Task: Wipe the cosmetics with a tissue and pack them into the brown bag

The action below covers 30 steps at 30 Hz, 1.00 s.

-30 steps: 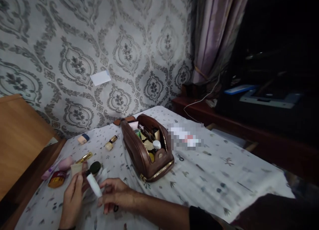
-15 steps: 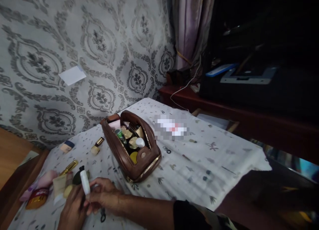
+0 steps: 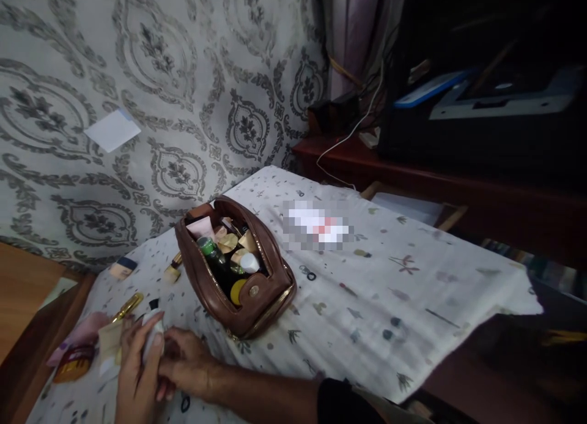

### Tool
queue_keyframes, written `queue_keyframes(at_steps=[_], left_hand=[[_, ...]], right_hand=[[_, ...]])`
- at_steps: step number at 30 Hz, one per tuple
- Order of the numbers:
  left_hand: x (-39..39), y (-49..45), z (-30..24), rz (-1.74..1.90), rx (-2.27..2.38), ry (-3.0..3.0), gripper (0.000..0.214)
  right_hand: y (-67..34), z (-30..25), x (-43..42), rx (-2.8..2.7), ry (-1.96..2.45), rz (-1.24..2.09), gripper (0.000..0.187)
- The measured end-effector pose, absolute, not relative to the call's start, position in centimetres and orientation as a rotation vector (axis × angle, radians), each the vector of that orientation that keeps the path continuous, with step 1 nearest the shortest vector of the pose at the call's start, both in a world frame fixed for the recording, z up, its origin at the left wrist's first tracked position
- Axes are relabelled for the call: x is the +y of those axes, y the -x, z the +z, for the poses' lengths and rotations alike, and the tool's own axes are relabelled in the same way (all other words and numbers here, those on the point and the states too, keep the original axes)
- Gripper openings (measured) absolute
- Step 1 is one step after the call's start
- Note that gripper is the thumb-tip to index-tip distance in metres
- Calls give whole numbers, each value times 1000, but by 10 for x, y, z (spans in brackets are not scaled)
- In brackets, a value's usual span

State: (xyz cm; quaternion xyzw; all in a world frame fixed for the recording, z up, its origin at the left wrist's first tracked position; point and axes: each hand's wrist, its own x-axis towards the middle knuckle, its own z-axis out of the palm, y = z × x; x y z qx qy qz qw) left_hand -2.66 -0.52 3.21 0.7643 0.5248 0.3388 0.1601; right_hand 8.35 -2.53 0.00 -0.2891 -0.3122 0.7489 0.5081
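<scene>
My left hand (image 3: pixel 137 366) is closed around a small white bottle with a black top (image 3: pixel 150 338), thumb and fingers on its sides. My right hand (image 3: pixel 190 360) is just beside it, fingers curled toward the bottle's lower end; whatever they grip is hidden. Beyond my hands stands an unzipped brown toiletry bag (image 3: pixel 275 289), packed with cosmetics, among them a green-capped bottle (image 3: pixel 207 246) and a white-capped item (image 3: pixel 249 263). Left of my hands lie a gold tube (image 3: pixel 128 306), an amber jar (image 3: pixel 74 364) and a pale tube (image 3: pixel 109 341).
A patterned white cloth (image 3: pixel 348 332) covers the table. Near the wall lie a small beige and navy box (image 3: pixel 123 268) and a small gold-capped bottle (image 3: pixel 172 273). A blurred-out item (image 3: pixel 316 224) lies right of the bag. An open drawer (image 3: pixel 413 207) and a white cable (image 3: pixel 343 142) are at the back right.
The white bottle was in my right hand's fingers; now my left thumb and fingers wrap it. The camera view has shifted slightly.
</scene>
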Motion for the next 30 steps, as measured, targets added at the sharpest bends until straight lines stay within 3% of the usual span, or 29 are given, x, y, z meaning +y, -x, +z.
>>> queue_keyframes(at_steps=[4,10,14,19,24,30], left_hand=[[1,21,34,918,1530,-2149,53],[19,26,46,1098,1637,-2086,57],[28,26,52,870,1621,-2017,50],[33,19,54,809,1604,-1771,53],[36,12,44,926,1539,-1474,55],[32,-4,40,1108,1386,-1138,57]], right_hand=[[-89,5,-33,-975,839,1703,17],[-102,11,-47,-1471,1147,1336,19],[-120,7,-54,-1692,1185,1172,28],[-124,-5,-54,-1571,1162,1270,35],[-120,-14,-48,-1386,1171,1440,48],[-121,-15,-45,-1172,1147,1588,49]])
